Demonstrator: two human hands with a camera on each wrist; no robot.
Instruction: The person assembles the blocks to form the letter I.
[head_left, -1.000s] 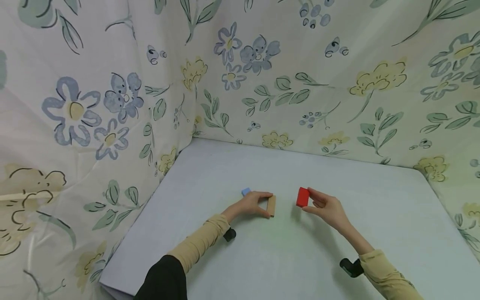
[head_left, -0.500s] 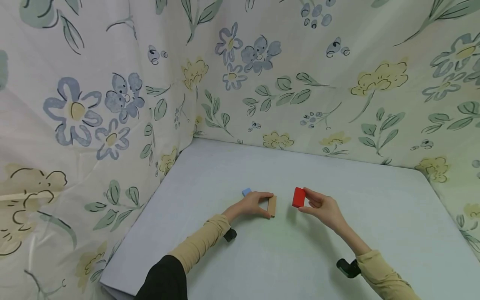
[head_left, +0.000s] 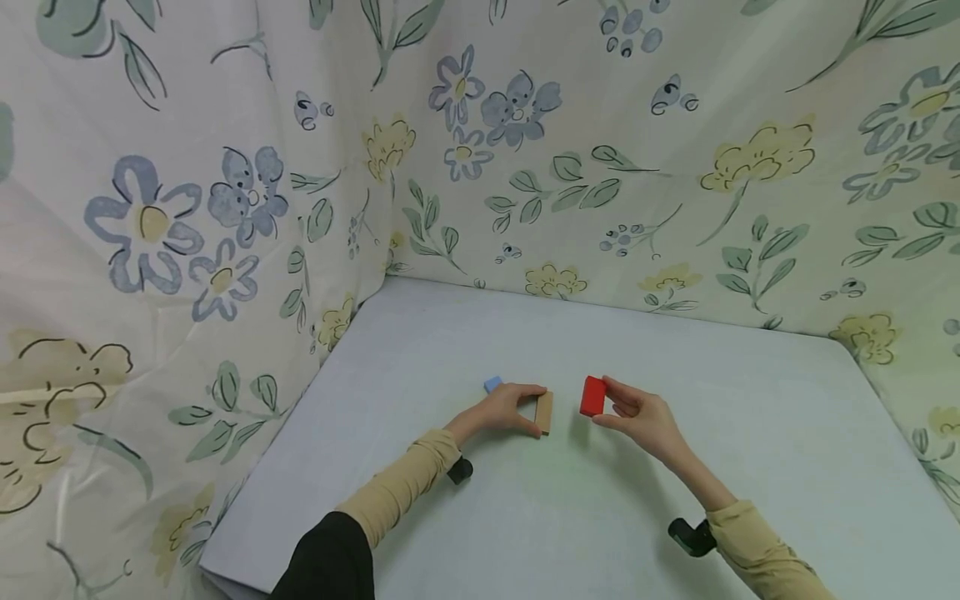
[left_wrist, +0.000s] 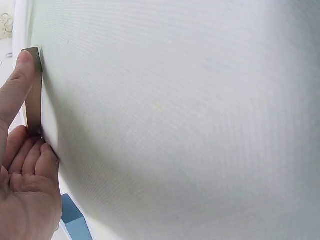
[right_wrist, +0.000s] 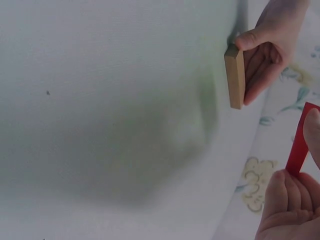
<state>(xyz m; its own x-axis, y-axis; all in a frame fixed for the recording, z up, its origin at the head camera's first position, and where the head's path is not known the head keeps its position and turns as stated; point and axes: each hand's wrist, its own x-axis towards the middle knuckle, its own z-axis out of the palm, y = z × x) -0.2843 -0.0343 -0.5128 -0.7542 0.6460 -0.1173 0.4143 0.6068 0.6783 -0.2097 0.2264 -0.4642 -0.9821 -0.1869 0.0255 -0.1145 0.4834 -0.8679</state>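
Note:
My left hand [head_left: 506, 408] holds a flat tan wooden block [head_left: 544, 413] by its two ends, thumb at the near end and fingers at the far one. In the left wrist view the same wooden block [left_wrist: 34, 97] stands on edge at the table surface. To the right, my right hand [head_left: 643, 422] pinches a red block [head_left: 592, 397] between thumb and fingertips, raised above the table with a shadow below. The right wrist view shows the red block [right_wrist: 300, 142] upright between thumb and fingers. A gap separates the red block from the wooden one.
A blue block [head_left: 492, 383] lies just behind my left hand, partly hidden by it. The white table [head_left: 675, 367] reaches back to a flowered cloth [head_left: 570, 200] hanging behind and at the left. Black wrist cameras sit under both sleeves.
My right hand has moved left with the red block, closer to the wooden block, and has slowed in the last half second. My left hand and its block have stayed put.

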